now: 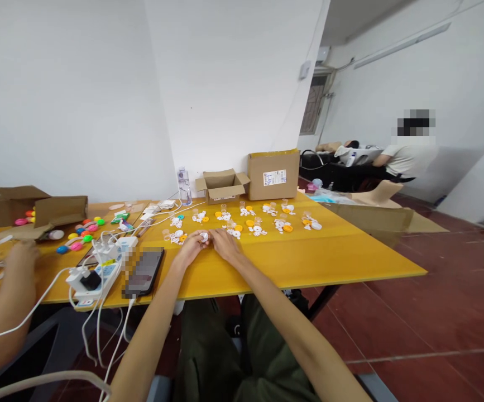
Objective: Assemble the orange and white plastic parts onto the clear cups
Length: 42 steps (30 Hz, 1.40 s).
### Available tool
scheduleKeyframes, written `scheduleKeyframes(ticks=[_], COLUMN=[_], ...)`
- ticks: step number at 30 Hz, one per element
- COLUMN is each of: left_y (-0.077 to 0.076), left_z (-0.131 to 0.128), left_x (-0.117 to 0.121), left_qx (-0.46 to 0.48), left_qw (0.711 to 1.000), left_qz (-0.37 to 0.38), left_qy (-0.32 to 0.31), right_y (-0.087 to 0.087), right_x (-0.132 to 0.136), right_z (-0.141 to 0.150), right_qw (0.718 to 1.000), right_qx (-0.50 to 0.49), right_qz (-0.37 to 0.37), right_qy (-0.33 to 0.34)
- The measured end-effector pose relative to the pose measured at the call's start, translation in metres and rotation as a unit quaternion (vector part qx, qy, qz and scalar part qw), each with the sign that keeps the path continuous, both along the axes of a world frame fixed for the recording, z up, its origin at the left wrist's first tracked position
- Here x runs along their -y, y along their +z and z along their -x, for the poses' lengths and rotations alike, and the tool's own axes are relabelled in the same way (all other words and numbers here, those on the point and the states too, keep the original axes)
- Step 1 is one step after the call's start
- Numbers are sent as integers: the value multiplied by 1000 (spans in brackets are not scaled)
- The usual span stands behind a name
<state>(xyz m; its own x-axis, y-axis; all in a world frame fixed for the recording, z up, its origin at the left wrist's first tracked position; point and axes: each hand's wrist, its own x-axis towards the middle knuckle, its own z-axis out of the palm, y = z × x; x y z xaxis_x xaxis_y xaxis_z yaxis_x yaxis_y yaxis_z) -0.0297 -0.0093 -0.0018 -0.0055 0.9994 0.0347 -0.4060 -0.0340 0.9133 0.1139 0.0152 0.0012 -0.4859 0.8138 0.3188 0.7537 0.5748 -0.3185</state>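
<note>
Over the yellow table, my left hand is closed on a small white round plastic part. Right beside it, my right hand has its fingers curled in toward that part. What those fingers hold, if anything, is too small to make out. Around both hands lie small groups of white and orange plastic pieces with clear cups. The nearest group is left of my left hand, and another white disc lies just beyond my right hand.
A phone and power strips with white cables lie left of me. A small open carton, a larger carton and a bottle stand behind. Another person's arm is at far left, near coloured balls.
</note>
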Motion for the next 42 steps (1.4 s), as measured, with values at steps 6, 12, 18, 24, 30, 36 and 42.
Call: scheduleKeyframes(ticks=[6, 12, 18, 24, 30, 36, 42], left_y=[0, 2, 2, 3, 2, -1, -1], left_z=[0, 0, 0, 0, 1, 2, -1], left_x=[0, 0, 0, 1, 1, -1, -1], left_qx=[0, 9, 17, 22, 17, 19, 37], left_qw=[1000, 1000, 1000, 1000, 1000, 999, 998], left_qz=[3, 14, 9, 13, 19, 29, 21], left_qy=[-14, -1, 4, 6, 13, 26, 47], right_y=[10, 29, 23, 12, 4, -9, -14], right_x=[-5, -18, -28, -31, -32, -32, -15], right_z=[4, 7, 16, 22, 27, 26, 10], right_qw=[1000, 999, 999, 998, 996, 994, 978], right_qx=[-10, -13, 34, -4, -39, -100, -200], right_qz=[-11, -25, 32, 68, 76, 40, -54], right_qy=[-24, -35, 16, 14, -16, -26, 40])
